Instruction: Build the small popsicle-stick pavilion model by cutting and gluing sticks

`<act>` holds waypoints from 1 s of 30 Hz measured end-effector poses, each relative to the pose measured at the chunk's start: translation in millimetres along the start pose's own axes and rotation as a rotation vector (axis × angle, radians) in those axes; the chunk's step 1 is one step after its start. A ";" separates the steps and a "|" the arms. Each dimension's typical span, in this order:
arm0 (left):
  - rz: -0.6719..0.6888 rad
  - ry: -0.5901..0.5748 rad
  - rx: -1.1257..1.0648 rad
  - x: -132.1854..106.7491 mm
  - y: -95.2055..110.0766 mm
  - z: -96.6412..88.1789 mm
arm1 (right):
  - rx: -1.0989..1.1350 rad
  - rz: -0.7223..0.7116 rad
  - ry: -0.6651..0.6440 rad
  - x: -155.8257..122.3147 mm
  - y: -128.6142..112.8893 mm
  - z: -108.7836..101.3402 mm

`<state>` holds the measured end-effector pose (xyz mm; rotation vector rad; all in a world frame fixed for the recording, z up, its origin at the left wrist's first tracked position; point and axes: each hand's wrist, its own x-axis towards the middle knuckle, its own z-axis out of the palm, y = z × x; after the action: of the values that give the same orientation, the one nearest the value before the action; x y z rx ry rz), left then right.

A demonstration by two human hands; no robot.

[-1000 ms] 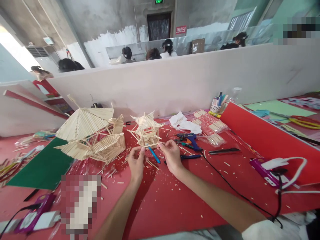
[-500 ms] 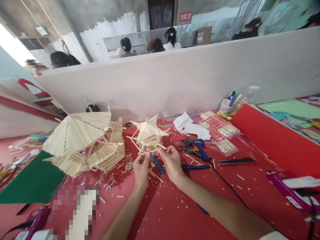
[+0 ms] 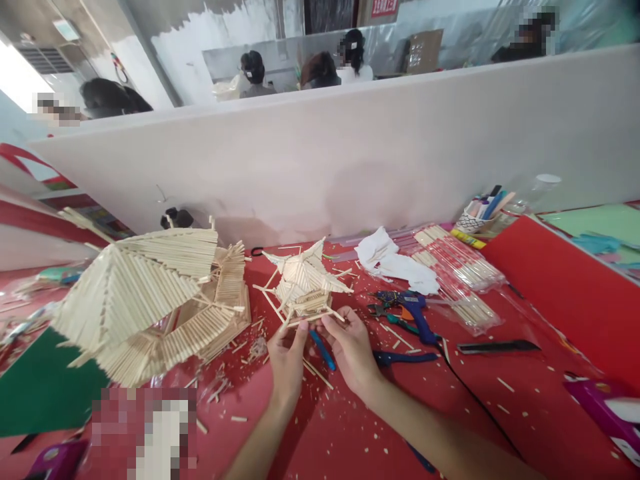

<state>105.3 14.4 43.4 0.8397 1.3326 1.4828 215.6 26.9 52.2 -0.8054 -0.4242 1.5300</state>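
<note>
While a thin stick [image 3: 311, 320] is pinched between thumb and fingers of the left hand [image 3: 287, 360] and of the right hand [image 3: 354, 350], the space around it is crowded on every side. Directly beyond it, the view is filled by a small pavilion [image 3: 303, 277] built of sticks; whether its lower near edge is touched by the held stick cannot be told. The gap below the fingertips is partly taken up by a slim blue tool [image 3: 323, 350] and loose sticks [image 3: 318, 373]. To the left, much of the red table [image 3: 320, 443] is covered by a large pavilion [image 3: 135, 293]; to the right, blue-handled pliers [image 3: 407, 358], a glue gun [image 3: 420, 317] and crumpled white tissue [image 3: 395, 260] are strewn, with bagged sticks [image 3: 460, 267] farther off. The held stick's long axis is laid crosswise, nearly level from hand to hand, with one end pointed left and the other right.
</note>
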 end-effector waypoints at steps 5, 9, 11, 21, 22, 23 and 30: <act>-0.028 0.002 0.023 -0.7 4.3 -1.0 | -0.031 0.012 0.012 -0.3 -1.3 1.6; -0.034 -0.001 0.017 -1.1 7.0 1.5 | -0.026 0.014 0.023 -0.7 -2.3 2.2; -0.036 -0.007 0.018 -1.0 7.4 2.1 | -0.028 0.019 0.024 -1.1 -1.7 2.1; -0.035 -0.035 0.031 0.9 8.1 1.0 | -0.027 0.033 0.027 -1.4 -1.8 3.2; -0.038 -0.037 0.030 0.9 8.4 1.2 | -0.033 0.028 0.024 -1.4 -1.9 3.0; -0.040 -0.041 0.031 0.8 8.6 1.3 | -0.040 0.022 0.027 -1.4 -1.6 2.5; -0.046 -0.043 0.017 -0.6 4.7 -0.7 | -0.048 0.003 0.023 -1.5 -0.3 0.5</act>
<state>103.9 13.7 48.0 0.8419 1.3264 1.4122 215.4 25.5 53.1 -0.8605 -0.4445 1.5166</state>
